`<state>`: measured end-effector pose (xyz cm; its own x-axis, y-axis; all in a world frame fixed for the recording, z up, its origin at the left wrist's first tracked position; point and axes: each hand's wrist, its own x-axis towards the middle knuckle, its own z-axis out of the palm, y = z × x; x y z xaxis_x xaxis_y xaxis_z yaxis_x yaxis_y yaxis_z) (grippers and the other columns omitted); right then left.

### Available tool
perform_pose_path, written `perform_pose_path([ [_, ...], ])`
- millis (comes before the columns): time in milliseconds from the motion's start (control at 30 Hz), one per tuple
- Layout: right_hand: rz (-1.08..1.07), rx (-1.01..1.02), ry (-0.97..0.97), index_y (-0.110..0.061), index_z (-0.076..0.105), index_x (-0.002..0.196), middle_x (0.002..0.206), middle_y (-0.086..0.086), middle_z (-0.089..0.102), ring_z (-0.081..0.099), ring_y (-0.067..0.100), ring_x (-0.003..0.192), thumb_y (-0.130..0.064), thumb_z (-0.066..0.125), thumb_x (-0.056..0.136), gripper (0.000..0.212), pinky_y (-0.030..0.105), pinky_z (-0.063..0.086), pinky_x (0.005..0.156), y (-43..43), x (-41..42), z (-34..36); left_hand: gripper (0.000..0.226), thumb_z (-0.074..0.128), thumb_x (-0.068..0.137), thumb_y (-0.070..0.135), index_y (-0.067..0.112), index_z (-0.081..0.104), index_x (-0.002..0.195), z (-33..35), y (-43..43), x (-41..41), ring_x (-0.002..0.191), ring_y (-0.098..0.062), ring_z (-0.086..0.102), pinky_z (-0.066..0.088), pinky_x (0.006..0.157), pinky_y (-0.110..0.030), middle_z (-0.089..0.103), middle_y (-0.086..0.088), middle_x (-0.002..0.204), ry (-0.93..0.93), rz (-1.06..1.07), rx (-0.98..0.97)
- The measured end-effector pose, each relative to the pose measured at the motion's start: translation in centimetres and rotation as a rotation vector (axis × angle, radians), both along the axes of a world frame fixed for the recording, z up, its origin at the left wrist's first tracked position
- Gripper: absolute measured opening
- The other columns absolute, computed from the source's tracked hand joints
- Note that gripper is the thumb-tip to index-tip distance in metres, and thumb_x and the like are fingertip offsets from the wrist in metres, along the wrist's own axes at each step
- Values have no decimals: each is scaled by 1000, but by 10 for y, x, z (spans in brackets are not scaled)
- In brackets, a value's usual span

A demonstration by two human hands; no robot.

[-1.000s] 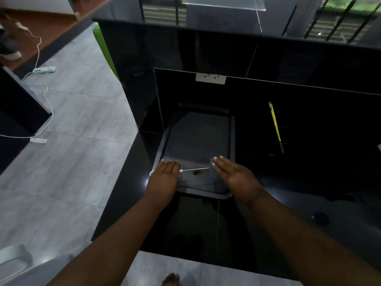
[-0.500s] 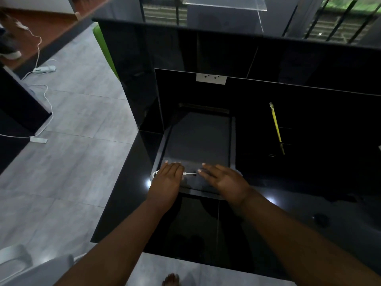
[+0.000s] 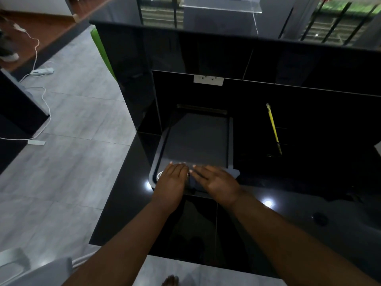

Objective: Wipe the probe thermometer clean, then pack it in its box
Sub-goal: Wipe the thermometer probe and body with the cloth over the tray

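Note:
The probe thermometer lies along the near edge of a dark tray (image 3: 195,137); only its white round head (image 3: 159,174) shows, poking out at the left of my left hand (image 3: 172,180), which is closed over it. My right hand (image 3: 216,182) presses a dark grey cloth (image 3: 234,173) down right beside the left hand, fingertips nearly touching it. The metal probe is hidden under the cloth and hands. No box can be made out.
The tray sits on a glossy black counter (image 3: 288,223) with a raised black back wall. A thin yellow stick (image 3: 272,125) lies to the right of the tray. Grey tiled floor with a white power strip (image 3: 42,71) and cables is at left.
My right hand slid left with the cloth along the probe, up against my left hand. The bare probe seen between the hands earlier is now covered.

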<state>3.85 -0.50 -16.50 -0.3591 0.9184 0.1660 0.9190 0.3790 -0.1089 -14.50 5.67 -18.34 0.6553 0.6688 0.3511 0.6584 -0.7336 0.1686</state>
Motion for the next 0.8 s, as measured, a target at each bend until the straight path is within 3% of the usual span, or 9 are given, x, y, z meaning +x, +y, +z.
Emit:
perform_pose_path([
  [67, 34, -14, 23, -7, 51, 131, 129, 12, 58, 60, 28, 109, -15, 41, 88, 45, 38, 51, 88, 0, 1, -1, 34, 54, 80, 13, 3, 65, 111, 1, 0, 1, 103, -25, 64, 41, 105, -39, 69, -12, 109, -3, 1, 1],
  [167, 40, 6, 23, -8, 52, 133, 134, 13, 55, 58, 29, 113, -6, 59, 83, 50, 39, 49, 93, -6, 18, -2, 35, 45, 84, 18, 4, 65, 109, -2, 6, -6, 103, -26, 64, 41, 105, -40, 68, -12, 109, 23, -8, -9],
  [267, 7, 12, 7, -9, 52, 133, 135, 11, 54, 58, 28, 113, -6, 47, 85, 48, 38, 50, 91, -9, 29, -2, 30, 63, 86, 22, 4, 63, 110, -6, 11, -13, 105, -26, 63, 40, 106, -42, 67, -12, 111, 28, 11, -18],
  [367, 4, 24, 33, -9, 51, 133, 136, 11, 54, 58, 28, 115, -8, 45, 87, 47, 38, 50, 91, -5, 16, -7, 31, 54, 85, 17, 3, 63, 112, -3, 7, -9, 107, -27, 63, 41, 106, -42, 67, -14, 114, 31, 2, 2],
  [533, 79, 25, 11, -6, 51, 134, 140, 13, 49, 51, 31, 124, -15, 35, 92, 46, 44, 43, 101, -3, 14, -3, 41, 72, 75, 7, -1, 62, 114, -3, 9, -4, 108, -29, 63, 37, 108, -43, 66, -17, 117, 21, 18, -4],
  [600, 74, 10, -32, -6, 49, 135, 142, 13, 46, 47, 30, 127, -11, 37, 90, 47, 41, 39, 105, -8, 33, 0, 30, 62, 85, 16, 1, 63, 111, -4, 14, -12, 108, -29, 62, 40, 107, -45, 66, -17, 116, 25, 13, 9],
  [700, 43, 7, -70, -5, 50, 134, 141, 14, 48, 49, 31, 125, -11, 37, 86, 51, 38, 34, 108, -12, 49, 4, 36, 42, 90, 23, 3, 63, 110, 0, 18, -18, 109, -29, 62, 39, 107, -45, 65, -16, 117, 50, 13, -25],
  [800, 31, 22, -40, -6, 52, 133, 140, 13, 49, 50, 29, 125, -9, 44, 86, 48, 40, 40, 105, -8, 33, 6, 31, 54, 87, 17, 2, 62, 113, -1, 14, -10, 110, -29, 62, 37, 109, -44, 65, -16, 118, 45, 17, -25],
])
